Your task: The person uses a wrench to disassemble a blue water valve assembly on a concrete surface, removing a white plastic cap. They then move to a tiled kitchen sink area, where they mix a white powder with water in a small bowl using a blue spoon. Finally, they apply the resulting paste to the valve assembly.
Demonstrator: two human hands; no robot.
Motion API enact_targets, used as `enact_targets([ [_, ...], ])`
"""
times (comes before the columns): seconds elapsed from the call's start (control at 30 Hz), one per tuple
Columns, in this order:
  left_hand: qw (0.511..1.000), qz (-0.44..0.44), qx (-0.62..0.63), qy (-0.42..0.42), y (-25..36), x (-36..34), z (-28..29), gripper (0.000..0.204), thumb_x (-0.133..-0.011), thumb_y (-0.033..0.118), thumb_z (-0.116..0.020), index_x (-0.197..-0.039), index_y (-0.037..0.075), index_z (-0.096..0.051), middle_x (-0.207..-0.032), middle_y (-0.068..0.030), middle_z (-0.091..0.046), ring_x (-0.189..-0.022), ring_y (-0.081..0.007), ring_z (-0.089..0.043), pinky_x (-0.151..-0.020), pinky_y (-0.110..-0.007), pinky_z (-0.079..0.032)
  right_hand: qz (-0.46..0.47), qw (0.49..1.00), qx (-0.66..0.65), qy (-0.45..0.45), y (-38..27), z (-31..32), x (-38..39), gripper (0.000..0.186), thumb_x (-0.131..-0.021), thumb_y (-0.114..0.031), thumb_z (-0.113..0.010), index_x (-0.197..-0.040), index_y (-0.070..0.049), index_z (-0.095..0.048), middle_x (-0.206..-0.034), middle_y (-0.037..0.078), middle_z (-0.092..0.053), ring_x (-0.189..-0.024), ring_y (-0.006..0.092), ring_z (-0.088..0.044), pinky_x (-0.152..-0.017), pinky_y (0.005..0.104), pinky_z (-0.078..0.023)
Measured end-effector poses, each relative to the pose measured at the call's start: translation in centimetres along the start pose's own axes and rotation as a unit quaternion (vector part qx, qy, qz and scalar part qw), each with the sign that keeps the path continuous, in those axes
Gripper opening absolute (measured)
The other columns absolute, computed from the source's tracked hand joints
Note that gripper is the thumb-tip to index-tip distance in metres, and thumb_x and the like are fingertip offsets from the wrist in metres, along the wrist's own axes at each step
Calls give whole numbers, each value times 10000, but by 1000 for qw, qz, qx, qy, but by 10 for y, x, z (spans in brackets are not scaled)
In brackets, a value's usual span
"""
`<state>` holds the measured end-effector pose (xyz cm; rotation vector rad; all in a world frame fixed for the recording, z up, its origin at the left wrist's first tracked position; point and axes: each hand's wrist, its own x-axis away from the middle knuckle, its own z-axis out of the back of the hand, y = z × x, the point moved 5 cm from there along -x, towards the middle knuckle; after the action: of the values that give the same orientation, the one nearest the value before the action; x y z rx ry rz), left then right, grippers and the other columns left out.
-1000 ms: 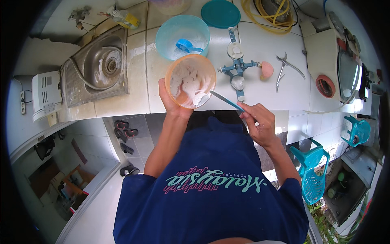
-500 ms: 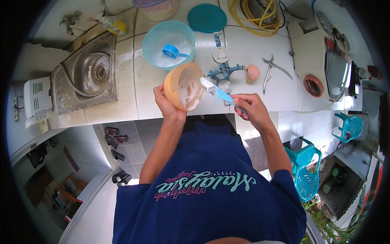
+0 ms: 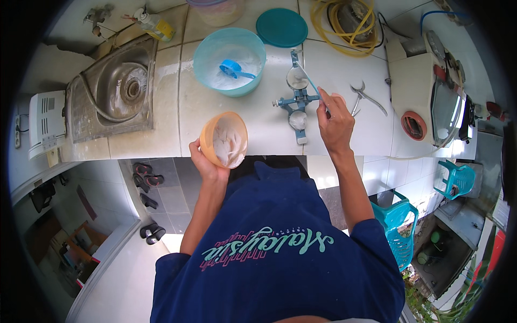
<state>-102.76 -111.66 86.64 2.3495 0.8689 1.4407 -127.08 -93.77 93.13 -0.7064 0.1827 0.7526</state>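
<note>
My left hand (image 3: 209, 166) grips an orange mixing bowl (image 3: 207, 141) near the counter's front edge. White paste (image 3: 230, 146) coats the tilted bowl's inside. My right hand (image 3: 337, 125) is closed on a blue spatula (image 3: 311, 82), its tip at the far round plate of a blue metal dental articulator (image 3: 297, 100). That articulator lies opened out on the counter. White material (image 3: 297, 78) sits on this plate, and a white mound (image 3: 297, 120) on the near one. The pink-and-tan cast seen earlier is hidden behind my right hand.
A turquoise tub (image 3: 202, 72) of white powder holds a blue scoop (image 3: 231, 68). Behind lie a teal lid (image 3: 281, 26) and a coiled yellow hose (image 3: 350, 40). Pliers (image 3: 369, 99) rest to the right, beside a cream machine (image 3: 412, 81). A metal sink (image 3: 116, 118) is at left.
The bowl has come down toward me, away from the tub. My right hand has carried the spatula from beside the bowl up to the articulator's far plate, covering the pink-and-tan cast.
</note>
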Motion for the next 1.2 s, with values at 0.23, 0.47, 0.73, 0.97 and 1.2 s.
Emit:
enact_targets([
  [0.23, 1000, 10, 2, 2, 0, -5, 12, 509, -903, 350, -371, -1218, -2, -561, -1219, -130, -591, -1144, -285, -568, -975, -447, -475, -13, 1000, -7, -6, -4, 6, -2, 328, -830, 3, -647, -1139, -88, -707, -831, 79, -654, -686, 218, -639, -572, 321, -512],
  [0.47, 1000, 16, -6, 1, 5, -4, 16, 524, -894, 361, -375, -1218, -7, -562, -1222, -136, -590, -1142, -290, -568, -976, -457, -474, -53, 999, 3, 1, -8, 30, -9, 265, -856, -45, -649, -1110, -80, -715, -862, 97, -670, -726, 230, -664, -587, 311, -519],
  [0.73, 1000, 18, -2, -5, 5, -3, 22, 527, -893, 359, -375, -1226, -2, -565, -1227, -143, -592, -1134, -300, -575, -961, -474, -489, 7, 998, 35, -44, -1, 16, -10, 246, -842, -39, -664, -1074, -93, -729, -842, 61, -666, -663, 195, -642, -567, 305, -509],
  [0.97, 1000, 12, 7, 13, 6, -4, 36, 527, -903, 361, -356, -1240, 15, -566, -1229, -146, -597, -1138, -312, -580, -963, -494, -494, -7, 999, 30, -31, -5, 17, -6, 247, -854, -13, -657, -1079, -82, -730, -870, 72, -685, -662, 188, -642, -576, 285, -512],
  [1.2, 1000, 6, 17, 21, 8, 3, 36, 517, -891, 349, -361, -1223, 4, -558, -1236, -136, -580, -1156, -295, -555, -962, -480, -482, -7, 1000, 20, -15, -9, 19, -8, 241, -860, -17, -653, -1081, -77, -729, -861, 72, -683, -641, 189, -634, -568, 283, -511],
])
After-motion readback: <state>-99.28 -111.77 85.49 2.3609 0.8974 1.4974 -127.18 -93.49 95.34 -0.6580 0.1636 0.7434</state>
